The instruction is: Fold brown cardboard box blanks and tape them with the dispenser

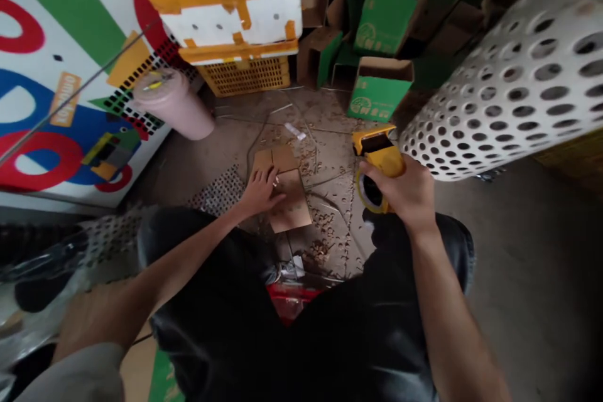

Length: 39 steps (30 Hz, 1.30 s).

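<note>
My left hand reaches down to the floor and rests with spread fingers on a flat brown cardboard piece lying between my knees. My right hand is wrapped round the handle of a yellow tape dispenser, held in the air above my right knee, with its tape roll showing below my fingers. Right beside the dispenser, at the upper right, is a white foam sheet full of round holes. My legs in dark trousers fill the lower middle of the view.
A white box strapped with orange tape sits on a yellow crate. Several green and brown cartons are piled at the back. A pink tumbler leans by a colourful panel. The dirty floor is strewn with scraps.
</note>
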Available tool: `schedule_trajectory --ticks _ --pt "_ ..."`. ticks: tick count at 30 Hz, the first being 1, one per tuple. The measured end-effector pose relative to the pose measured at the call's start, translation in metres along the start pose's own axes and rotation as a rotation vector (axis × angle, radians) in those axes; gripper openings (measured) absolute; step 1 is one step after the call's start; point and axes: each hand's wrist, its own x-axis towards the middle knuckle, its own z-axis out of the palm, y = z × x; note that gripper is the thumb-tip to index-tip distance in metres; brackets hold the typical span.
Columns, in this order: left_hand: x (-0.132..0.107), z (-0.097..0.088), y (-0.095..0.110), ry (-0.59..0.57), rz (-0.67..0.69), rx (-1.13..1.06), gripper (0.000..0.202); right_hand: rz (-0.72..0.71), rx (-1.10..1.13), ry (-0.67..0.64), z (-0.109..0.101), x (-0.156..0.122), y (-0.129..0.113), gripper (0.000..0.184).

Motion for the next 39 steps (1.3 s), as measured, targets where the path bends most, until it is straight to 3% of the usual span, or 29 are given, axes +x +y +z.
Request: schedule_trajectory --ticks 4,7,12,14,17,20,22,27,30,33,36,39 --pt "0.015 0.015 0.004 0.066 -0.087 -0.045 0.105 0.047 -0.006 -0.042 0.016 0.007 -0.016 0.061" --pt "0.021 0.021 0.005 0.129 -0.148 -0.146 0.091 0.014 -0.029 -0.08 0.029 0.012 -0.029 0.061" --pt "0.034 0.017 -0.019 0.182 -0.217 -0.263 0.053 -0.044 -0.066 -0.124 0.046 0.022 -0.043 0.061" --pt "0.038 0.014 -0.026 0.192 -0.229 -0.266 0.047 -0.065 -0.077 -0.133 0.048 0.026 -0.047 0.06" --pt "0.04 0.012 -0.026 0.172 -0.204 -0.215 0.053 -0.073 -0.115 -0.156 0.05 0.032 -0.052 0.056" --pt "0.039 0.011 -0.019 0.117 -0.161 -0.157 0.085 -0.075 -0.149 -0.152 0.053 0.036 -0.053 0.056" --pt "0.041 0.012 -0.017 0.106 -0.151 -0.172 0.088 -0.077 -0.148 -0.129 0.055 0.035 -0.053 0.059" --pt "0.055 0.016 -0.029 0.198 -0.206 -0.295 0.051 -0.068 -0.111 -0.134 0.051 0.023 -0.054 0.057" --pt "0.059 0.014 -0.039 0.245 -0.255 -0.315 0.04 -0.077 -0.096 -0.148 0.042 0.015 -0.055 0.056" --pt "0.057 0.009 -0.044 0.219 -0.283 -0.304 0.042 -0.105 -0.082 -0.138 0.033 0.012 -0.054 0.055" --pt "0.051 0.005 -0.044 0.151 -0.152 -0.246 0.044 -0.118 -0.079 -0.124 0.027 0.011 -0.05 0.055" --pt "0.046 0.005 -0.044 0.097 -0.055 -0.211 0.079 -0.11 -0.081 -0.104 0.023 0.01 -0.047 0.057"
